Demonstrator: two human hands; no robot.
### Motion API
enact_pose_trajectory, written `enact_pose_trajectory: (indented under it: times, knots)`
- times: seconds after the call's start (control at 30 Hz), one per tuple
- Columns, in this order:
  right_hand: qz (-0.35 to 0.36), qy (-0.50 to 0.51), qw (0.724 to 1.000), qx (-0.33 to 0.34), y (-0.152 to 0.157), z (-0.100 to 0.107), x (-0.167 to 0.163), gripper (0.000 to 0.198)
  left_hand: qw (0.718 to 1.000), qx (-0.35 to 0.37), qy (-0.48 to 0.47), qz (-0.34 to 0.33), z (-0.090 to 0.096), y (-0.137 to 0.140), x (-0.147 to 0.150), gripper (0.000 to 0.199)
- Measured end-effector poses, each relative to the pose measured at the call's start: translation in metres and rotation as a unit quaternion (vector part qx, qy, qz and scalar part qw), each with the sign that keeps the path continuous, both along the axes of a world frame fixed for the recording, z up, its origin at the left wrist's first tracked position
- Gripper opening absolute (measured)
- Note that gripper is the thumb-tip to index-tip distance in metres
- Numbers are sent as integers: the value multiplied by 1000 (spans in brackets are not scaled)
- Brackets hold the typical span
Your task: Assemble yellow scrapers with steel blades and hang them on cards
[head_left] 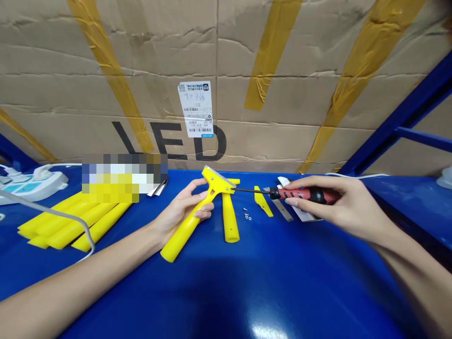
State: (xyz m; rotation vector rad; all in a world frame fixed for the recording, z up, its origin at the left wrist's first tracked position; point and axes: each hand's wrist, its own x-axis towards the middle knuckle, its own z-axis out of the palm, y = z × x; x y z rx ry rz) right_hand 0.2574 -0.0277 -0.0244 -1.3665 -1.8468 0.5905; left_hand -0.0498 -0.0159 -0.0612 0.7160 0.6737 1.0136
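My left hand (pixel 189 207) is closed round the neck of a yellow scraper (pixel 185 233), whose head with a metal blade edge points up and away. In my right hand (pixel 339 207) is a screwdriver (pixel 305 194) with a red and black handle. Its thin shaft reaches left, and the tip meets the scraper head at its right-hand screw. Behind the held scraper a second yellow scraper handle (pixel 230 221) lies on the table. Small screws (pixel 247 215), a loose yellow cover plate (pixel 263 202) and a grey metal blade (pixel 283 210) lie between it and my right hand.
Several yellow handles (pixel 88 221) are piled at the left, partly pixelated. A white power strip (pixel 38 186) and a grey cable (pixel 79 221) are beside them. A large cardboard box (pixel 169 56) stands behind the blue table (pixel 226 292). Blue metal bars (pixel 391 117) rise at the right.
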Motion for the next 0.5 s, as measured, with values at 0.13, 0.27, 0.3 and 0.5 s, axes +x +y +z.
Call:
enact_pose_trajectory:
  times: [0.13, 0.27, 0.3, 0.5]
  knots:
    - [12, 24, 1000, -4, -1, -1, -3, 31, 1000, -2, 1, -5, 0, 1, 0, 44]
    - [26, 25, 999, -7, -1, -2, -5, 31, 1000, 2, -3, -7, 0, 1, 0, 41]
    - [25, 19, 1000, -3, -1, -1, -6, 31, 1000, 2, -3, -7, 0, 0, 1, 40]
    - [25, 25, 999, -14, -2, 0, -1, 32, 1000, -4, 1, -10, 2, -2, 1, 42]
